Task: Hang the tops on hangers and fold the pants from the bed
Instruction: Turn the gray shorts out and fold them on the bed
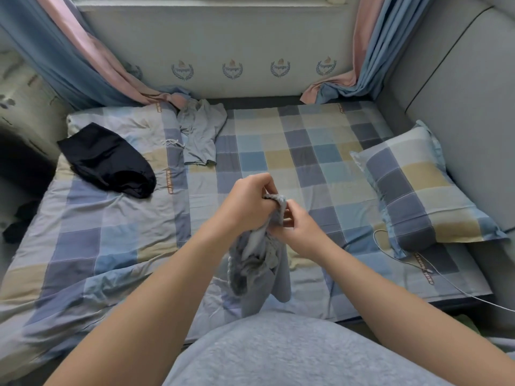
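Left hand [248,203] and right hand [299,231], fingers curled tight, gripping bunched grey garment [259,263] above bed [278,151]; black garment [108,162] lying at bed's far left.

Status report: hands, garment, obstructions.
Left hand and right hand both grip the bunched grey garment, hanging above the bed. Black garment and pale grey garment lie farther back, untouched. Nothing in the way; white cable off to the right.
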The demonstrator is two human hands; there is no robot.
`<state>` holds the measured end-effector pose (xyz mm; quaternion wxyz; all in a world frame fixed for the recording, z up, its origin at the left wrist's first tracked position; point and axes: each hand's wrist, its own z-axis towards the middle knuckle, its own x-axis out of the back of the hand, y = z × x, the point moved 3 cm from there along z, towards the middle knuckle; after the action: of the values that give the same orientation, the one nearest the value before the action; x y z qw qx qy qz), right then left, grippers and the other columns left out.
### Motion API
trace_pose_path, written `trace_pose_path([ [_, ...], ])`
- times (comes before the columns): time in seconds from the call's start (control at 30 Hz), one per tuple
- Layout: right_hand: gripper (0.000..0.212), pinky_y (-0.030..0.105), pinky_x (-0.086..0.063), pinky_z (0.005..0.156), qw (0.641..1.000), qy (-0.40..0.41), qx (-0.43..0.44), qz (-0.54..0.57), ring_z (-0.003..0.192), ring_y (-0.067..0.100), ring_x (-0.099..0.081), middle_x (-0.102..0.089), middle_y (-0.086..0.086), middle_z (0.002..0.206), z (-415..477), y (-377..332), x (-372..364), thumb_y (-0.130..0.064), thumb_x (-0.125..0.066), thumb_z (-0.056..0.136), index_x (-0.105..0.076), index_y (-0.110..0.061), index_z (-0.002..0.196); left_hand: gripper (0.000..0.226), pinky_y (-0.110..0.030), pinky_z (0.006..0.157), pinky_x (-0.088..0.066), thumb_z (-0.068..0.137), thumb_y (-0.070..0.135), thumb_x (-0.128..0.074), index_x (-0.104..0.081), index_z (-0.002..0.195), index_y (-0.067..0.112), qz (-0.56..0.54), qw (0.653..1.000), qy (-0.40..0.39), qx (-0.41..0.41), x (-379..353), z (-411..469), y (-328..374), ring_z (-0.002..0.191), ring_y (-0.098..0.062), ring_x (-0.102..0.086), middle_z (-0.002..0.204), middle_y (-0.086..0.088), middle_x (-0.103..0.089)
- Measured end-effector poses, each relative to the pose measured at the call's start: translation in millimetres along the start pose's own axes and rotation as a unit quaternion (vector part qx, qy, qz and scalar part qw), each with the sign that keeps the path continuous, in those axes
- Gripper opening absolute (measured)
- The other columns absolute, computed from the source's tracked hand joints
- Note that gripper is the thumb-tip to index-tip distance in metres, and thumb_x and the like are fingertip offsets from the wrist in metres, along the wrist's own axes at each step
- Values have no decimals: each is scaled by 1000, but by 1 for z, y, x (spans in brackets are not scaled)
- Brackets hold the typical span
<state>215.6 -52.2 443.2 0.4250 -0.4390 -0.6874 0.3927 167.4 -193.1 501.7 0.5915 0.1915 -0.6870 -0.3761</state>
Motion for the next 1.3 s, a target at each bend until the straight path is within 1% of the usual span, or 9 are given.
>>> trace_pose_path([
  [0.17, 23, 34, -30, 51, 973, 150, 44, -168, 57, 17, -43, -49, -1, 63, -5, 7, 19, -8, -52, 92, -42, -21, 75, 20, -36, 58, -48, 86, 5, -60, -57, 85, 25, 84, 996, 0, -5, -6, 2, -15, 69, -22, -55, 76, 3, -57],
  [0.37, 14, 40, -43, 64, 863, 182, 22, -471, 75, 35, -51, -45, 3, 90, -1, 25, 65, -6, -49, 94, -44, -18, 88, 21, -33, 58, -36, 85, -2, -52, -56, 94, 16, 195, 979, 5, 58, -14, 3, -66, 80, -27, -52, 97, -4, -53],
  [0.67, 16, 38, -40, 72, 808, 186, -176, -531, 95, 38, -61, -49, 8, 105, -11, 86, 116, -5, -51, 91, -46, -19, 97, 13, -34, 70, -42, 85, 8, -53, -58, 89, 20, 227, 946, -26, 228, -16, -10, -144, 90, -31, -59, 104, -5, -57],
  [0.8, 16, 36, -43, 72, 836, 264, -240, -418, 91, 34, -54, -52, 9, 104, -21, 103, 140, -6, -52, 90, -57, -20, 94, 16, -30, 64, -44, 80, 6, -54, -65, 82, 17, 166, 929, -28, 328, -2, -24, -182, 78, -27, -62, 85, -6, -67],
  [0.9, 23, 41, -54, 60, 892, 329, -310, 15, 85, 33, -57, -58, 13, 97, -20, 110, 130, -3, -45, 94, -65, -15, 93, 16, -30, 54, -51, 89, 3, -47, -64, 88, 4, -9, 905, 13, 425, -13, -28, -200, 66, -30, -63, 85, -19, -67],
  [0.97, 25, 45, -54, 60, 858, 303, -341, 236, 74, 31, -58, -60, 13, 88, -18, 109, 114, -3, -45, 96, -66, -14, 87, 18, -31, 50, -52, 100, 11, -44, -53, 87, 3, -117, 855, 34, 505, -21, -37, -205, 62, -30, -58, 84, -20, -58],
  [1.07, 23, 39, -57, 48, 832, 286, -362, 308, 69, 29, -60, -62, 15, 84, -14, 115, 107, -1, -46, 99, -62, -11, 86, 19, -26, 44, -51, 100, 6, -44, -47, 81, 9, -217, 822, 29, 526, -28, -38, -212, 58, -24, -53, 74, -12, -50],
  [1.2, 23, 34, -54, 63, 919, 257, -297, -41, 82, 31, -59, -61, 16, 98, -9, 123, 126, 3, -44, 95, -58, -14, 103, 16, -20, 48, -44, 95, 2, -37, -45, 85, 13, -299, 790, -41, 535, -23, -42, -220, 53, -16, -36, 65, -4, -34],
  [1.3, 36, 36, -46, 85, 882, 206, -205, -372, 106, 36, -54, -57, 16, 116, -8, 122, 144, 7, -52, 83, -62, -12, 112, 16, -19, 47, -41, 90, 2, -36, -42, 83, 15, -320, 767, -117, 543, -18, -47, -220, 46, -12, -33, 59, -3, -31],
])
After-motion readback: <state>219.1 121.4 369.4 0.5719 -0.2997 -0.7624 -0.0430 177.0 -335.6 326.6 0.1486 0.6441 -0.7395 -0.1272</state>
